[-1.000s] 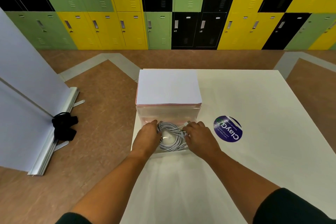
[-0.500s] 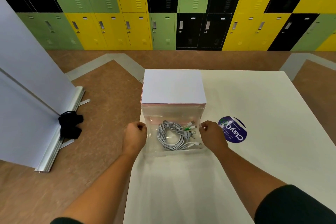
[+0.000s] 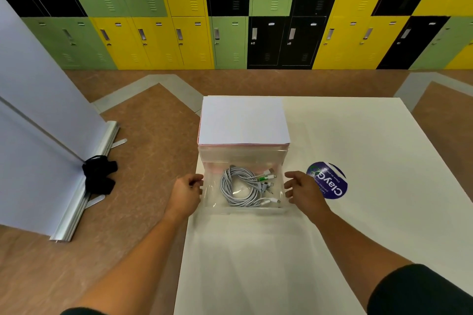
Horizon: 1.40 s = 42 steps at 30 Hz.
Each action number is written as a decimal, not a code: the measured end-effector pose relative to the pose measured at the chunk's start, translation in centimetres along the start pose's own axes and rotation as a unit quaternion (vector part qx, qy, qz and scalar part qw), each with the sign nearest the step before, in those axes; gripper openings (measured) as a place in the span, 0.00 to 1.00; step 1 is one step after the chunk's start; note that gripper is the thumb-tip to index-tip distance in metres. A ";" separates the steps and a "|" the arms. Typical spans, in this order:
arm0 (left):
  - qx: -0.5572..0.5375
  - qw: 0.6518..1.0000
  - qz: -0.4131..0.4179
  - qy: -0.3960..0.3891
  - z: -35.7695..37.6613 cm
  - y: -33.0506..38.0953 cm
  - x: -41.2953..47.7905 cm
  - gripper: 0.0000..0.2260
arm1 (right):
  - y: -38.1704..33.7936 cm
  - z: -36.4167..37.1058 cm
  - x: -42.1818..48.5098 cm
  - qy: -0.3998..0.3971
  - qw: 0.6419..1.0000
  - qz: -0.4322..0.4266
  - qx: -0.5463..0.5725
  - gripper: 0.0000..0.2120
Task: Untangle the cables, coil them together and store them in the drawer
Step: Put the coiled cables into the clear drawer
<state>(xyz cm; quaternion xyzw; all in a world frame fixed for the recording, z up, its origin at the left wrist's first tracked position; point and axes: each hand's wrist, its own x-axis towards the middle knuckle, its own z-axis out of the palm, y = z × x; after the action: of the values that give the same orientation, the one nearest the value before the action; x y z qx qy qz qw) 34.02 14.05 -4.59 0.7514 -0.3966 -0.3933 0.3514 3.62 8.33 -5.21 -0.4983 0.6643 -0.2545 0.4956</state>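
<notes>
While coiled cables (image 3: pixel 240 186) lie in drawer (image 3: pixel 243 208), left hand (image 3: pixel 185 193) grips its side, right hand (image 3: pixel 304 190) open beside.

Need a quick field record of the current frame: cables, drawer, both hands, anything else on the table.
cables: grey coil lying inside the drawer, plugs fanned to its right
drawer: clear plastic, pulled out toward the person, not yet shut
unit: white-topped drawer box on the table's left edge
left hand: at the drawer's left wall, fingers curled
right hand: by the right wall, fingers spread; contact unclear
table: white, carries a round blue sticker
</notes>
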 end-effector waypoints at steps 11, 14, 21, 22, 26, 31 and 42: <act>0.138 0.967 0.046 -0.211 -2.3 -3.4 -1.0 0.32 | 1.5 -1.1 -2.0 -0.173 0.967 -0.060 -0.177 0.34; 0.138 0.972 0.038 -0.184 -1.7 -2.9 -1.0 0.39 | 1.7 -0.8 -2.2 -0.152 0.971 -0.069 -0.170 0.31; 0.109 0.981 0.067 -0.145 -1.4 -2.6 -0.7 0.36 | 2.3 -0.9 -1.8 -0.112 0.982 -0.075 -0.136 0.24; 0.109 0.981 0.073 -0.143 -1.3 -2.5 -0.7 0.35 | 2.2 -0.9 -1.6 -0.108 0.982 -0.076 -0.132 0.25; 0.103 0.983 0.084 -0.128 -1.0 -2.2 -0.2 0.31 | 1.3 -0.6 -1.3 -0.094 0.984 -0.085 -0.126 0.24; 0.073 0.985 0.097 -0.124 -0.4 -0.9 0.7 0.25 | 0.9 -0.2 0.1 -0.079 0.985 -0.090 -0.125 0.22; 0.059 0.994 0.072 -0.064 0.2 0.1 3.2 0.21 | -0.3 0.2 2.5 -0.042 0.988 -0.098 -0.114 0.23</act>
<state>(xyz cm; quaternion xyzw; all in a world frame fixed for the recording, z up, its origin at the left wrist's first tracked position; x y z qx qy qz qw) 34.98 11.20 -5.58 0.7135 -0.4938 -0.3899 0.3084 3.85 5.95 -6.08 -0.6245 0.6154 -0.2032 0.4359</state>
